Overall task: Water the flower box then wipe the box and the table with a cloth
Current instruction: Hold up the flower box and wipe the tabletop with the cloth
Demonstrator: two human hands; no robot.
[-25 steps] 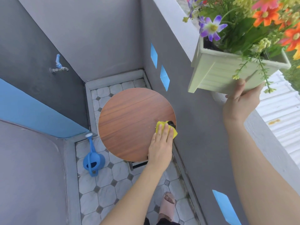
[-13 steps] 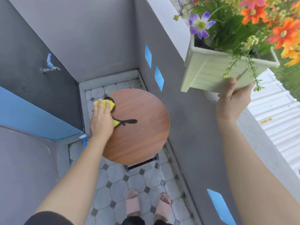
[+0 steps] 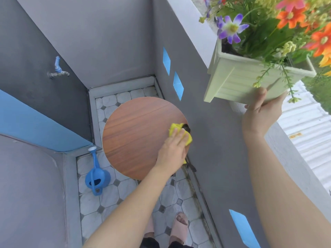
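From the head view, the left hand (image 3: 172, 149) is lying palm down, fingers stretched out, pressing a yellow cloth (image 3: 179, 132) flat against the round wooden surface (image 3: 136, 133). The cloth is sitting at the right edge of that surface, just beside the grey wall (image 3: 211, 140), with a dark part of it peeking out past the fingertips and another dark bit hanging below the rim near the wrist. The hand is not clenching around the cloth; it is resting spread over it.

The right hand (image 3: 261, 111) is gripping the pale green flower box (image 3: 238, 81) from underneath, thumb lying up against the box's near side, and is holding it in the air, tilted, up beside the top of the wall and well apart from the surface. Purple, orange and pink flowers (image 3: 279, 24) with green leaves are filling the box, and thin stems are trailing down over its front.

Down on the tiled floor (image 3: 111, 197), a blue watering can (image 3: 96, 178) is standing just left of the surface. A tap (image 3: 57, 71) is sticking out of the dark wall at the upper left. Feet in pink sandals (image 3: 180, 228) are showing at the bottom edge.
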